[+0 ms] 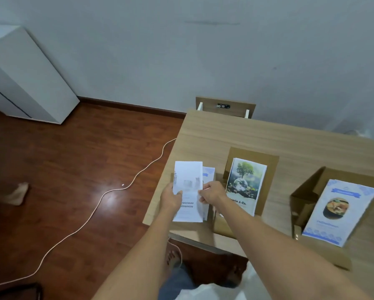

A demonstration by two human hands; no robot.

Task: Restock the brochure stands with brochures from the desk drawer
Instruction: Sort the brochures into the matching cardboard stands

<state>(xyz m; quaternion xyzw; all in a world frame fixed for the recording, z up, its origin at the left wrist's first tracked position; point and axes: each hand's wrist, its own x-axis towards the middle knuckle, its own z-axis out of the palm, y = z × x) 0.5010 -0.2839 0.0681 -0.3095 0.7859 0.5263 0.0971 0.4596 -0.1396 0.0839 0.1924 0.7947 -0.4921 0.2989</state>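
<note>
**Both hands on white brochures at the desk's left edge**

Standing at a light wood desk [290, 146], looking down. Left hand [170, 197] gripping a white brochure [188, 182] along its left edge, thumb curled over the front, sheet held roughly upright with grey building art on the upper half and dark Thai lettering lower down. Right hand [211, 192] at 3 o'clock of that sheet, fingers curled and pinching paper at its right edge; behind it, a second brochure [209, 176], pale with a blue band, peeking out at 2 o'clock. Whether the right hand pinches the front sheet, the back one, or both cannot be told. Both sheets raised above the desk's left edge.

At 3 o'clock of the hands, just beside them, a cardboard stand [270, 169] holding a tree-and-globe brochure [245, 185], leaning back against the cardboard. Further toward 3 o'clock, well apart, another cardboard stand [307, 191] holding a blue-bordered food brochure [341, 213], also leaning back.

At 12 o'clock, beyond the desk's far edge, a chair back [225, 103] against a grey wall. At 9 o'clock, dark wood floor [73, 169] crossed by a pale cable [108, 191]. At 10 o'clock, a white cabinet [25, 79] by the wall. At 6 o'clock, bare feet on the floor under the desk's near edge.
</note>
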